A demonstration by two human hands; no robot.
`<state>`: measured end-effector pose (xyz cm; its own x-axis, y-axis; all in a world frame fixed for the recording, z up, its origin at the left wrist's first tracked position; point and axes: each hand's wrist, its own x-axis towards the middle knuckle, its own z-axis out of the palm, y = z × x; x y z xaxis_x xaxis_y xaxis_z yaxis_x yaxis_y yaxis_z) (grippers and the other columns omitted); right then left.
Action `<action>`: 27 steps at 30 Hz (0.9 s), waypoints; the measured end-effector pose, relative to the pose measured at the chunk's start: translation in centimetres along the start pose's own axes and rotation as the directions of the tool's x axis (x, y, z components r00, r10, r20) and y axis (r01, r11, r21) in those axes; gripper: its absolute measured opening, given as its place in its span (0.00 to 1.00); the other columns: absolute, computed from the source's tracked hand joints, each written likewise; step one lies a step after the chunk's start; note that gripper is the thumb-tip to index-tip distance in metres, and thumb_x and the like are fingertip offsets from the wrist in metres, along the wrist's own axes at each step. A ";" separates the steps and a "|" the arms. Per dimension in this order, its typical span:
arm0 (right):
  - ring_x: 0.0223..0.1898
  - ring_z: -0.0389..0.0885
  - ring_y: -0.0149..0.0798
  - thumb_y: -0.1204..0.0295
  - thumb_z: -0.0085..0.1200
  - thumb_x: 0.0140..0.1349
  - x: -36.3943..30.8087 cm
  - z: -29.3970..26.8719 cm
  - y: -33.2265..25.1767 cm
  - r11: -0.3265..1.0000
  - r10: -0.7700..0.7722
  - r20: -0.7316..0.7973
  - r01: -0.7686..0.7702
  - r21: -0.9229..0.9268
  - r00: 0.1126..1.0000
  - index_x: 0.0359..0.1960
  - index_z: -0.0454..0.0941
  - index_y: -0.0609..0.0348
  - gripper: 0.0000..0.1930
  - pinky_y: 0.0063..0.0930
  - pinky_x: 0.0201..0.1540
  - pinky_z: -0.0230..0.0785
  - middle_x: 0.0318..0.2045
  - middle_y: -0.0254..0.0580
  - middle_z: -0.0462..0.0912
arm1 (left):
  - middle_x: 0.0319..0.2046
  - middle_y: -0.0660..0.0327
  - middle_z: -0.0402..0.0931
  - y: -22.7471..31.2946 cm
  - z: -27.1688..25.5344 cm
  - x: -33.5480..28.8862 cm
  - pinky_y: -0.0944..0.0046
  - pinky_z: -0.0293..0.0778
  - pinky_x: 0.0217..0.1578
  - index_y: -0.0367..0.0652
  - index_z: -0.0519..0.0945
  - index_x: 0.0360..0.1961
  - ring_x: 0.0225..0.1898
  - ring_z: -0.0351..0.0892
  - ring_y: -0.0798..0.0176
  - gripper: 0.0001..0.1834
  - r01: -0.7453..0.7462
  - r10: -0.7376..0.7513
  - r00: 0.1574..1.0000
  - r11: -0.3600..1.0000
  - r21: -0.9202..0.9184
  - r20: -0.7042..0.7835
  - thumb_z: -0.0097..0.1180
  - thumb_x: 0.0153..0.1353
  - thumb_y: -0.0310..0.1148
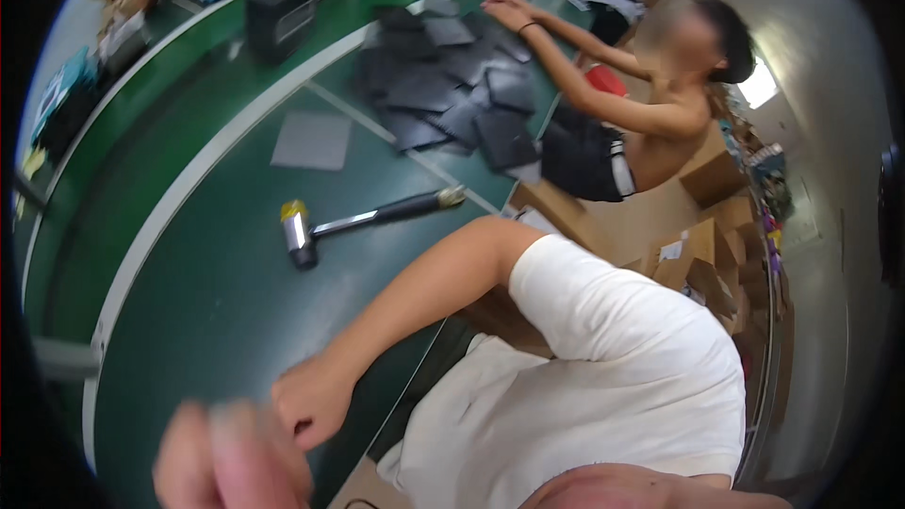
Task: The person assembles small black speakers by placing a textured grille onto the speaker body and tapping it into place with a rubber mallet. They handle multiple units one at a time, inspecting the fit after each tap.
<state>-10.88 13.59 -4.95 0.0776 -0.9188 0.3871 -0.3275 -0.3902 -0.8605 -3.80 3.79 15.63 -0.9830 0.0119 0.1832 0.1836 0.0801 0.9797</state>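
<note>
My right hand (319,398) is curled closed low over the green tabletop, at the end of a bare forearm below a white sleeve. Whatever may be inside its fingers is hidden. Close in front of it, at the lower edge, my left hand (222,462) is smeared by motion, so its grip does not show. The two hands overlap in the picture. Beyond them on the table lies a mallet (377,215) with a dark grip, a shiny shaft and a head with one yellow and one dark end. Neither hand touches it.
A thin grey sheet (311,140) lies past the mallet. Farther off is a heap of dark flat panels (443,85). A co-worker (660,118) sits beside the heap, hands at its far side. A black box (281,17) stands on the green conveyor belt (141,123). Cardboard boxes (702,259) stand at the right.
</note>
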 end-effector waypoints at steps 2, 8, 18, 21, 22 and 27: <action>0.23 0.80 0.53 0.63 0.57 0.65 -0.2 -1.1 0.1 1.000 -0.021 0.026 0.020 0.021 0.999 0.22 0.81 0.57 0.15 0.45 0.27 0.70 0.21 0.48 0.82 | 0.15 0.76 0.52 -2.9 2.5 2.7 0.69 0.41 0.19 0.49 0.64 0.21 0.17 0.48 0.80 0.23 0.218 -0.288 0.875 0.952 -0.215 -0.389 0.54 0.75 0.38; 0.25 0.78 0.48 0.71 0.60 0.68 0.9 -0.7 -1.1 0.999 0.006 0.137 -0.012 0.041 0.991 0.26 0.80 0.62 0.12 0.41 0.30 0.69 0.20 0.45 0.77 | 0.18 0.75 0.55 -12.2 -5.4 2.6 0.71 0.47 0.21 0.50 0.67 0.24 0.19 0.50 0.78 0.20 0.234 -0.382 0.822 0.903 -0.361 -0.422 0.57 0.74 0.43; 0.22 0.74 0.43 0.75 0.60 0.67 1.0 -1.8 -1.6 0.995 0.069 0.187 -0.080 0.051 0.980 0.27 0.81 0.64 0.10 0.38 0.28 0.66 0.19 0.42 0.77 | 0.17 0.73 0.60 -15.2 -6.6 3.1 0.70 0.51 0.22 0.51 0.65 0.21 0.19 0.54 0.76 0.23 0.328 -0.440 0.755 0.895 -0.301 -0.486 0.58 0.71 0.44; 0.23 0.75 0.43 0.75 0.60 0.67 1.0 -2.0 -1.6 0.995 0.080 0.187 -0.090 0.046 0.979 0.27 0.82 0.64 0.09 0.38 0.28 0.67 0.19 0.42 0.77 | 0.18 0.73 0.63 -16.3 -6.5 3.4 0.70 0.53 0.22 0.49 0.68 0.21 0.19 0.56 0.77 0.22 0.355 -0.385 0.774 0.921 -0.159 -0.502 0.57 0.71 0.45; 0.23 0.75 0.44 0.75 0.60 0.67 1.0 -2.0 -1.5 0.995 0.074 0.182 -0.085 0.056 0.980 0.28 0.82 0.64 0.09 0.38 0.29 0.68 0.20 0.42 0.77 | 0.18 0.73 0.64 -16.5 -6.5 3.3 0.70 0.54 0.22 0.48 0.70 0.21 0.20 0.57 0.77 0.23 0.373 -0.358 0.785 0.925 -0.075 -0.505 0.57 0.71 0.46; 0.24 0.77 0.49 0.68 0.58 0.69 0.4 -1.5 -1.4 0.995 0.085 0.146 -0.091 0.034 0.986 0.26 0.81 0.61 0.13 0.44 0.29 0.68 0.20 0.45 0.78 | 0.15 0.64 0.59 -16.5 -5.6 2.6 0.62 0.57 0.23 0.38 0.70 0.20 0.22 0.54 0.70 0.27 0.279 -0.069 0.874 0.882 0.381 -0.482 0.57 0.72 0.47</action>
<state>-11.74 13.82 -3.06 0.1857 -0.9476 0.2601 -0.3011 -0.3068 -0.9029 -9.35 -3.12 0.44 -0.8699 -0.4753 0.1318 -0.1137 0.4533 0.8841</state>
